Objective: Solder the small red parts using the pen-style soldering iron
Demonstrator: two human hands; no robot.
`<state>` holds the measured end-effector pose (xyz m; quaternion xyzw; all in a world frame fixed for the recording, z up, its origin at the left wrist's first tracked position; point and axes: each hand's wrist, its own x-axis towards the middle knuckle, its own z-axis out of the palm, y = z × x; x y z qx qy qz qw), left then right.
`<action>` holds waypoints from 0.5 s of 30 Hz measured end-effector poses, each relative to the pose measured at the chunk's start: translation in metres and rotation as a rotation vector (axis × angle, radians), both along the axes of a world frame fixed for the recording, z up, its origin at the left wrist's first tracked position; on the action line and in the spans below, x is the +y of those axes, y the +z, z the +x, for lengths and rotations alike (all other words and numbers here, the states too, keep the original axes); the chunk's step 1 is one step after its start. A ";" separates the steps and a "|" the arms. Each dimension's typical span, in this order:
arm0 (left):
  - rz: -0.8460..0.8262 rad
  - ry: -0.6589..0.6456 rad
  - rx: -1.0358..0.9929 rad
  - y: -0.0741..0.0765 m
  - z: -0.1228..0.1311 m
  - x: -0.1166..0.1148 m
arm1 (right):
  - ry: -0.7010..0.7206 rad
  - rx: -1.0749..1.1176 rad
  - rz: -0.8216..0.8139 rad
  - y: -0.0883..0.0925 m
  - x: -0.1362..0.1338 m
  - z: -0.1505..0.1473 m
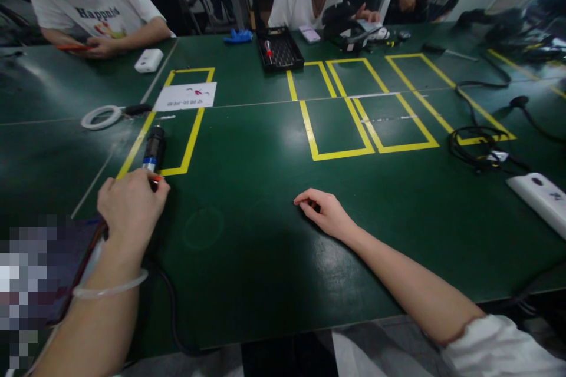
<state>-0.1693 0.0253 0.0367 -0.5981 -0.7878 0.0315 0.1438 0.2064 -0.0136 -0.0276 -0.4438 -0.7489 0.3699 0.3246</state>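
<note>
My left hand (132,203) is wrapped round a black cylindrical tool (154,144) with a blue and silver band, near the left yellow tape rectangle. Part of the tool is hidden under my palm, and a bit of orange shows by my thumb. A black cable (170,294) runs from under the left wrist to the table's front edge. My right hand (322,209) rests on the green table (256,271) with its fingers curled and thumb near the fingertips; nothing shows in it. A white printed sheet (186,96) lies beyond the tool.
Yellow tape rectangles (342,155) mark the table. A black tray (279,50) and blue object (239,36) stand at the back. Coiled black cable (475,150) and a white power strip (542,197) lie right; a white cable coil (101,118) lies left. Several people sit or stand across.
</note>
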 end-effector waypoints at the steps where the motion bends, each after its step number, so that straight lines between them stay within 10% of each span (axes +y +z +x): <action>1: 0.001 -0.029 -0.099 0.003 0.013 -0.002 | 0.001 0.004 0.000 0.000 0.000 0.000; 7: -0.445 -0.553 -1.082 -0.003 0.119 -0.019 | 0.046 0.094 -0.034 -0.002 -0.002 -0.001; 15: -0.803 -0.604 -1.707 -0.033 0.164 -0.029 | 0.186 0.227 -0.162 -0.001 -0.005 -0.005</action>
